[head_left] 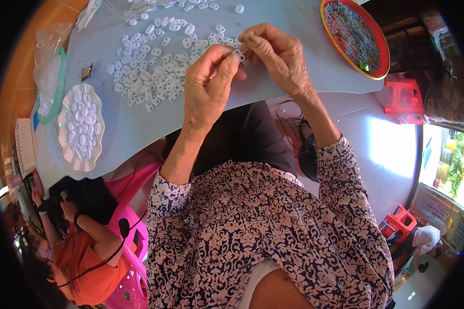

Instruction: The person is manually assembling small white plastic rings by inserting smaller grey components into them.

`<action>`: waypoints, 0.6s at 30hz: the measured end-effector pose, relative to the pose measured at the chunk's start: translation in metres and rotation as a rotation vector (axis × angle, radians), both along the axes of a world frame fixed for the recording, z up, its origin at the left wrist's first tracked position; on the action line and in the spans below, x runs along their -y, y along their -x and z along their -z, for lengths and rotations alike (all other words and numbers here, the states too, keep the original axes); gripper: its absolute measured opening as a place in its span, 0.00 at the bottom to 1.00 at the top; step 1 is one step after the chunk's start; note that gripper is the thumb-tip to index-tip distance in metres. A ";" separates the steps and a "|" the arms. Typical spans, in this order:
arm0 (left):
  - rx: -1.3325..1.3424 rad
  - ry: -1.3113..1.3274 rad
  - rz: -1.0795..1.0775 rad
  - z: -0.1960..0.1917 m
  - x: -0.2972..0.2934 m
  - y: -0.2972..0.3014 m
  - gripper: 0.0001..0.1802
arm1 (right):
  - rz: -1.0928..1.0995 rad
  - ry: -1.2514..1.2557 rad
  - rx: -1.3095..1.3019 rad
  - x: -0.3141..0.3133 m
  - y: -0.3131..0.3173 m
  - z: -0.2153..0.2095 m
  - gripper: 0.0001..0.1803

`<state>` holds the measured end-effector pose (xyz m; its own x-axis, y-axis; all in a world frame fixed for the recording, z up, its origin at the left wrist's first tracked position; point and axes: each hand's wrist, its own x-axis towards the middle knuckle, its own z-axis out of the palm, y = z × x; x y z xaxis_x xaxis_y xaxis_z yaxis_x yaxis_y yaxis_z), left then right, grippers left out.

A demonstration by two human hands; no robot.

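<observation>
My left hand [210, 82] is raised over the near edge of the table, thumb and fingers pinching a small white plastic piece [241, 56]. Close against it, my right hand [279, 57] has its thumb and forefinger pressed together; whatever is between them is too small to make out. The fingertips of both hands meet around the white piece and hide part of it. Beneath and left of my hands spreads a loose pile of small white oval plastic pieces [152, 77], many with two holes.
A round red tray [331, 38] of small grey metal parts stands at the right. On the left are a wavy-edged white dish [66, 154] of white pieces, a small wrapper [87, 71] and a green-rimmed container [60, 87]. A person in orange [90, 262] sits lower left.
</observation>
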<state>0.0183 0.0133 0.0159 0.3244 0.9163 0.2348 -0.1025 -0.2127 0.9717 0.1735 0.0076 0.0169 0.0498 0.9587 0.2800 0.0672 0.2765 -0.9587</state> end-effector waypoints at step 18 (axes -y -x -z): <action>0.092 0.042 0.050 0.012 0.000 0.001 0.08 | -0.006 -0.004 0.217 0.006 -0.001 -0.004 0.08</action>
<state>0.0174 0.0131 0.0043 0.3493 0.9091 0.2271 -0.2008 -0.1641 0.9658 0.1746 0.0015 0.0213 -0.0180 0.9577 0.2871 0.2704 0.2811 -0.9208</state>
